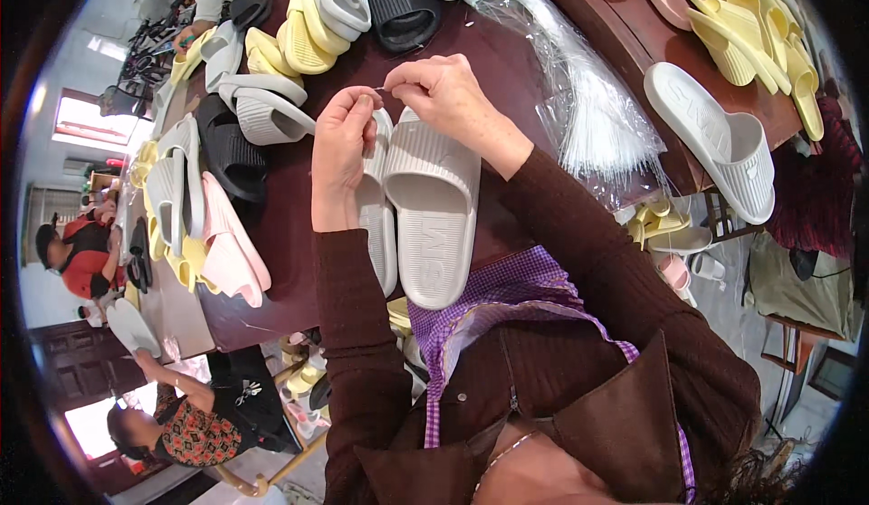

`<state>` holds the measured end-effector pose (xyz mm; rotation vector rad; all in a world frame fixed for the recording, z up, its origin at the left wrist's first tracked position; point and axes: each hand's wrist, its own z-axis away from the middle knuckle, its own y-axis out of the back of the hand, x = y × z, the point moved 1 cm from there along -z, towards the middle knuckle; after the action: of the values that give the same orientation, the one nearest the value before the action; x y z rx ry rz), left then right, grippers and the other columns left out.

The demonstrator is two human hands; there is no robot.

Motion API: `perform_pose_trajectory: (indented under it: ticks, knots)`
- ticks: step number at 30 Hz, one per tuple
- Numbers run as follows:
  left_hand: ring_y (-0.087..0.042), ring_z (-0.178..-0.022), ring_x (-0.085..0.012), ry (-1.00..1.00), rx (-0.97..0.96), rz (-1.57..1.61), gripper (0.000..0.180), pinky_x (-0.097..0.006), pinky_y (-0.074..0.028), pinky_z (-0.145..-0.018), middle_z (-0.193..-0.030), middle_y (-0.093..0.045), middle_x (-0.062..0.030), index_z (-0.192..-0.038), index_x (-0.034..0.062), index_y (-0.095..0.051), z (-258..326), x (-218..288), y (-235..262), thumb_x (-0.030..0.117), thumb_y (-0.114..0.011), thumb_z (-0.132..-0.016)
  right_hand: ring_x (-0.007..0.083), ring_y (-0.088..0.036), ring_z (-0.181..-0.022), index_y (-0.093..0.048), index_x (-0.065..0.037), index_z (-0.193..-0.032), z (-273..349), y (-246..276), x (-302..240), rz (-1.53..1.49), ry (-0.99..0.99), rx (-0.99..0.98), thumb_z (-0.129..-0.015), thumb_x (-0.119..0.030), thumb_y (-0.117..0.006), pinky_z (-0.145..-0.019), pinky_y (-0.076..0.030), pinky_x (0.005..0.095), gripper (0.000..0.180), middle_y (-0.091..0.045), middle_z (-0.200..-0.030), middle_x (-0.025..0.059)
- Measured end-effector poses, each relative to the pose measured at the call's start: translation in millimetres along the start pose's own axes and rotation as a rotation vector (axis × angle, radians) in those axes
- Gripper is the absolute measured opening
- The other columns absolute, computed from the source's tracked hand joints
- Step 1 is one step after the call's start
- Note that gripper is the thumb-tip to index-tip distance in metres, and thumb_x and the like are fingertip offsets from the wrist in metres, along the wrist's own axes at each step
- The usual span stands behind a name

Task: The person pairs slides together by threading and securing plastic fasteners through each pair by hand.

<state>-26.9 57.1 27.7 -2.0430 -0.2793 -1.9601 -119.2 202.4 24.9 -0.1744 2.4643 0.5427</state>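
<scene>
A pair of grey slide slippers (434, 224) lies side by side on the dark red table, open heel ends toward me. My left hand (342, 147) is closed in a pinch over the far end of the left slipper (380, 233). Close by, my right hand (444, 93) pinches too, its fingertips almost meeting the left ones. Between them shows a short bit of thin strand (379, 89), mostly hidden by the fingers. A bundle of thin white, see-through plastic ties (606, 129) in clear wrapping lies to the right of my right hand.
Yellow slippers (312, 34), black slippers (231, 147) and pink slippers (231, 242) crowd the table's left and far sides. A single grey slipper (711, 138) and a yellow pile (751, 30) lie at the right. Co-workers (195, 414) stand on the left, one holding a slipper (134, 328).
</scene>
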Motion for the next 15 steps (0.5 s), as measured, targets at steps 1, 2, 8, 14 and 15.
perform_pose_trajectory:
  ticks: [1, 2, 8, 14, 15]
  knots:
    - [-0.043, -0.054, -0.003, 0.0, 0.001, 0.001, 0.011, -0.018, -0.034, -0.046, -0.08, -0.057, 0.0001, -0.092, 0.0041, -0.059, 0.2, -0.4, -0.1, 0.012, -0.051, -0.093, 0.0216, -0.063, -0.066, -0.067, -0.007, -0.081, 0.4, 0.3, -0.4, 0.027, 0.011, -0.009, -0.078, -0.008, -0.061, -0.067, -0.047, 0.0341, 0.007, -0.066, -0.07, 0.0059]
    - [-0.043, -0.054, -0.0031, 0.001, 0.004, 0.007, 0.011, -0.018, -0.034, -0.046, -0.08, -0.057, 0.0001, -0.093, 0.0042, -0.059, 0.4, -0.6, -0.3, 0.012, -0.051, -0.093, 0.0216, -0.063, -0.066, -0.067, -0.007, -0.081, 0.9, 0.3, -0.4, 0.027, 0.011, -0.011, -0.078, -0.008, -0.061, -0.067, -0.047, 0.0341, 0.007, -0.066, -0.07, 0.0059]
    - [-0.044, -0.055, -0.0034, 0.017, -0.004, 0.017, 0.011, -0.018, -0.035, -0.047, -0.08, -0.057, -0.0003, -0.093, 0.0044, -0.059, 1.8, 0.6, -0.9, 0.012, -0.051, -0.094, 0.0207, -0.063, -0.069, -0.068, -0.009, -0.081, 1.4, 0.6, -2.7, 0.054, -0.018, -0.056, -0.078, -0.01, -0.061, -0.072, -0.045, 0.0346, 0.007, -0.067, -0.071, 0.0038]
    - [-0.043, -0.054, -0.0028, 0.007, -0.023, 0.034, 0.011, -0.017, -0.034, -0.046, -0.079, -0.057, -0.0001, -0.093, 0.0045, -0.06, 0.6, 0.0, -2.6, 0.012, -0.051, -0.093, 0.0197, -0.062, -0.067, -0.068, -0.008, -0.081, 1.4, -1.5, -2.4, -0.041, -0.076, -0.07, -0.079, -0.011, -0.061, -0.075, -0.043, 0.0336, 0.008, -0.066, -0.07, 0.0035]
    - [-0.043, -0.053, -0.0019, 0.003, -0.009, 0.06, 0.011, -0.016, -0.033, -0.045, -0.078, -0.057, 0.0006, -0.092, 0.0046, -0.06, 0.9, -0.2, -3.3, 0.011, -0.052, -0.093, 0.0195, -0.061, -0.067, -0.068, -0.008, -0.081, 1.9, -1.1, -3.5, -0.025, -0.077, -0.07, -0.079, -0.011, -0.061, -0.076, -0.043, 0.0331, 0.008, -0.065, -0.069, 0.0036]
